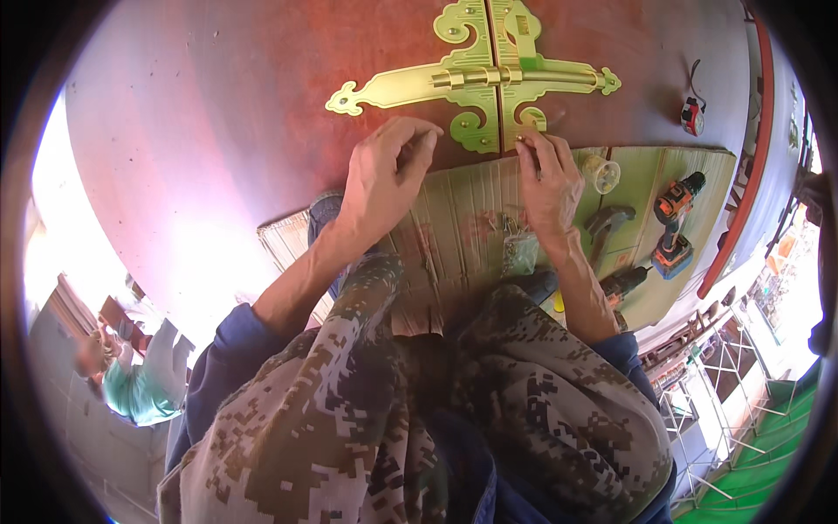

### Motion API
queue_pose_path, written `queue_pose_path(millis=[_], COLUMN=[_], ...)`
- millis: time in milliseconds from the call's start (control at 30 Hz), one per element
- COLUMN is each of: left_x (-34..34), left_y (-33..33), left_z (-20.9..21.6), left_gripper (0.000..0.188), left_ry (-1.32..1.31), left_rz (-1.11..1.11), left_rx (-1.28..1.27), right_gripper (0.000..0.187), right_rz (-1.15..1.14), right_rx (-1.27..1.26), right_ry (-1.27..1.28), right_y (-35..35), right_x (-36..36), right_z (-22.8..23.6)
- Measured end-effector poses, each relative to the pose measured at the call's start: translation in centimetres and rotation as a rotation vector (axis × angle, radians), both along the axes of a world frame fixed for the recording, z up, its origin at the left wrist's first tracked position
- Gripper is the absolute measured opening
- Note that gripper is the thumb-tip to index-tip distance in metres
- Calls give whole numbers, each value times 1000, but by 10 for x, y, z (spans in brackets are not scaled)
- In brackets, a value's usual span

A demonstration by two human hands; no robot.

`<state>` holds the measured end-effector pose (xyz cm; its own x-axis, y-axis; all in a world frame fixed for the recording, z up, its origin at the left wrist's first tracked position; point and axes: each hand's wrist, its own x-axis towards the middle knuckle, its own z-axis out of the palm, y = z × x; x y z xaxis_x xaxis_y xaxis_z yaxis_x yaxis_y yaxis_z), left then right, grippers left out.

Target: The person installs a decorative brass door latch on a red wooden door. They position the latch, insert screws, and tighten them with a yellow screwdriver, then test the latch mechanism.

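Over there a gold latch point(476, 80) straddles the seam of the red panel point(253, 96), the right hand point(552, 179) bunched at its lower edge, the left hand point(381, 173) curled nearby, whether gripping anything I can't tell.

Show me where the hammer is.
In the head view, the hammer lies right of centre on the cardboard, between the right forearm and the blue-based drill.
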<state>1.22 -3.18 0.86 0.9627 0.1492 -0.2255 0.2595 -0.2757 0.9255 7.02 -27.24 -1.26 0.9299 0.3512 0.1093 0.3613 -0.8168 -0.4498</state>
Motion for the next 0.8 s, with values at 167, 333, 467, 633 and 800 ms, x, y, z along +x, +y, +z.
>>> queue_pose_path(millis=[167, 333, 467, 633, 800], left_x=[-42, -72, -69, -68, -68], left_y=[-3, -2, -1, -1, 0], left_z=[6, -15, -13, -14, -14], left_gripper=[18, 19, 20, 21, 22], left_ry=[-106, -215, -201, -201, -183], left_rz=[-155, -277, -299, -288, -289], left_rx=[67, 159, 143, 142, 135], right_gripper=[12, 10, 9, 9, 9], right_rz=[12, 22, 51, 84, 93], right_rx=[-31, -46, -46, -52, -37], right_ry=[-47, -47, -65, -84, -51], right_y=[0, 2, 2, 1, 0], right_x=[3, 0, 4, 7, 10], right_z=[-2, -2, -2, -3, -1])
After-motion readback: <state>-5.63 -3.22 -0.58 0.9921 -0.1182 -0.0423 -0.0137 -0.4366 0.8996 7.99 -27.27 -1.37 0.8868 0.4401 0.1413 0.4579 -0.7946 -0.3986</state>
